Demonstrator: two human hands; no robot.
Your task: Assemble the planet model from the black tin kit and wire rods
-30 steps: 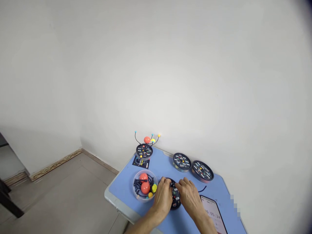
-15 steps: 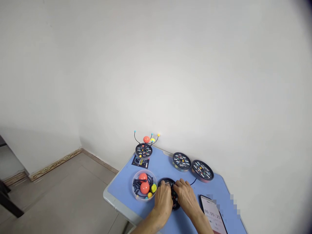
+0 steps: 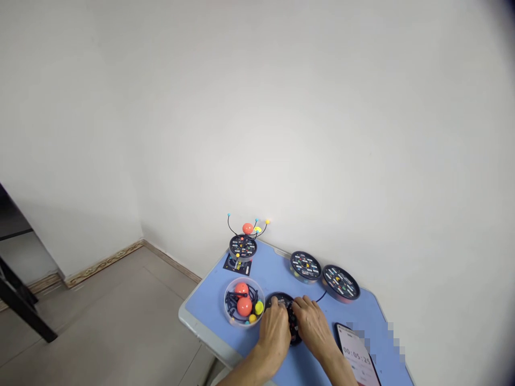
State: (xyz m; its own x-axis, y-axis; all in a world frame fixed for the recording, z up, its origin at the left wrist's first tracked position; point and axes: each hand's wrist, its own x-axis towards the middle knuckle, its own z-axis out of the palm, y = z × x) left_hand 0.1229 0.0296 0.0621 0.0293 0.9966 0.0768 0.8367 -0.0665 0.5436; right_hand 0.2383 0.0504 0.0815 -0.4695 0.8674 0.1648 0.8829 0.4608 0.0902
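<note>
A round black lid (image 3: 296, 336) with small printed shapes lies flat on the blue table in front of me, partly covered by both hands. My left hand (image 3: 275, 328) is closed over its left side, fingers curled down. On its upper right part, my right hand (image 3: 312, 325) is closed too, fingertips pressed together. What the fingertips pinch is hidden. Just left of my left hand stands a clear round tub (image 3: 227, 316) holding two red balls (image 3: 244, 306), a yellow cup-shaped piece (image 3: 259, 307), small balls and black rods.
An assembled planet model (image 3: 243, 247) stands on a printed card (image 3: 245, 269) at the back left. Two lidded round tubs (image 3: 306, 266) sit along the wall side, with a black rod (image 3: 322, 296) nearby. A phone (image 3: 357, 354) showing a timer lies at right on the table (image 3: 209, 305).
The view has shifted slightly, so everything on the table appears a little further right. Both hands keep nearly the same place and pose on the black lid.
</note>
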